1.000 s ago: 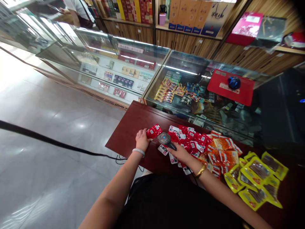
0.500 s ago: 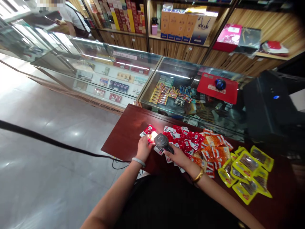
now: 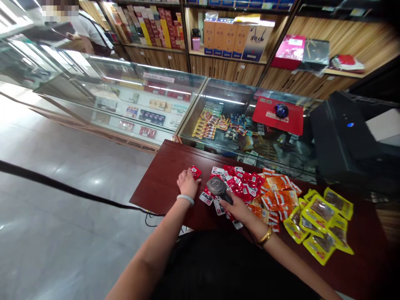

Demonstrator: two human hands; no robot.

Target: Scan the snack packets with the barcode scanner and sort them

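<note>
My right hand [image 3: 236,208] is wrapped round the handle of a dark grey barcode scanner [image 3: 216,186], its head pointing left over the pile. Left of the scanner, my left hand [image 3: 187,183] has its fingers curled at a small red snack packet [image 3: 196,171] on the brown table; part of the packet is hidden under the hand. Beside and beneath the scanner lies a heap of red and white snack packets [image 3: 242,185]. Orange packets [image 3: 283,198] lie right of these, and yellow packets [image 3: 321,210] farther right.
The brown table [image 3: 153,179] meets a glass display counter [image 3: 200,125] behind it. On the glass rest a red mat [image 3: 262,112] and a dark blue mouse [image 3: 281,111]. A black machine [image 3: 337,129] stands at right. A person [image 3: 90,33] is behind the far counter.
The scanner's bright light on the packet has gone out. My left hand has turned palm down over the red packet, and the gap between it and the scanner has widened.
</note>
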